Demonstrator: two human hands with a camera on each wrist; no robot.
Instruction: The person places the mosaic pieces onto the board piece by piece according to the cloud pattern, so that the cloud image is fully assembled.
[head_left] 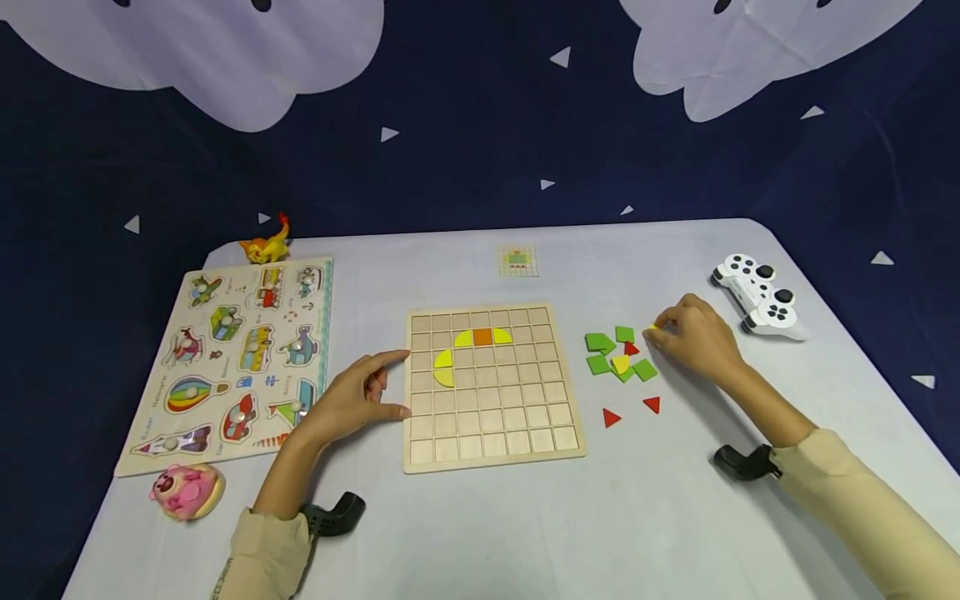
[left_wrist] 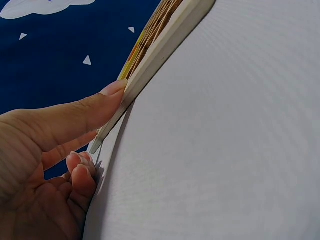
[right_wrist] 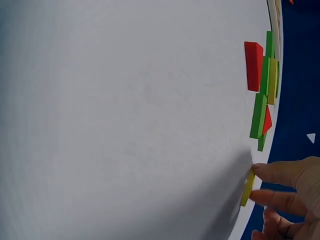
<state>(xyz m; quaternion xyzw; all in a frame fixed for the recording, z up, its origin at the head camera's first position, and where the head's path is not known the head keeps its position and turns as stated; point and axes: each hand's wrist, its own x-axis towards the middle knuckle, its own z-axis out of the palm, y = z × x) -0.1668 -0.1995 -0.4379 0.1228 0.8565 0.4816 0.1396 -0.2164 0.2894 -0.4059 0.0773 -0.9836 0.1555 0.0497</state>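
A wooden grid board [head_left: 495, 457] lies in the middle of the table in the head view. Yellow quarter-round tiles [head_left: 444, 367] and an orange square tile [head_left: 483, 337] sit in its upper-left cells. My left hand [head_left: 352, 400] touches the board's left edge with thumb and index finger spread apart; in the left wrist view the thumb [left_wrist: 95, 112] rests against the rim. Right of the loose tiles, my right hand [head_left: 697, 337] pinches a small yellow tile [right_wrist: 247, 187] between thumb and index finger. That tile shows edge-on in the right wrist view, its shape partly hidden by fingers.
Several green square tiles [head_left: 598, 364], red triangle tiles [head_left: 611, 417] and a yellow one lie right of the board. A pattern card [head_left: 518, 261] lies behind it. Around are a game controller [head_left: 757, 296], a picture puzzle [head_left: 258, 333], a pink toy [head_left: 187, 490] and a yellow figurine [head_left: 266, 247].
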